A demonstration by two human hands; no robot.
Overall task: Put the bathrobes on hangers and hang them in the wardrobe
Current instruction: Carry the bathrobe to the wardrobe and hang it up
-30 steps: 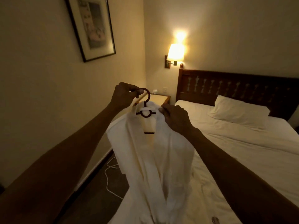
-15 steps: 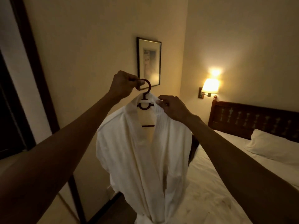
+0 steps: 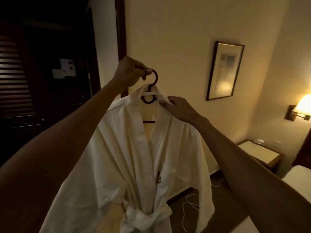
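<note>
A white bathrobe [image 3: 134, 162] hangs on a dark hanger [image 3: 149, 100], held up in front of me. My left hand [image 3: 129, 74] grips the hanger's round hook [image 3: 155, 79] from the left. My right hand [image 3: 178, 106] rests on the robe's right collar and shoulder, fingers touching the fabric beside the hanger's neck. The robe's belt is knotted at the waist [image 3: 143, 216]. A dark louvered wardrobe door [image 3: 15, 78] shows at the far left.
A dark doorway and wooden frame [image 3: 121, 31] stand behind the robe. A framed picture [image 3: 224, 70] hangs on the wall. A lit wall lamp [image 3: 303, 106] is at the right, above a bedside table [image 3: 259, 152]. A white cable [image 3: 188, 204] lies on the floor.
My view has swung left, away from the bed toward the dark wardrobe. Both hands stayed on the hanger and collar, carrying the robe along.
</note>
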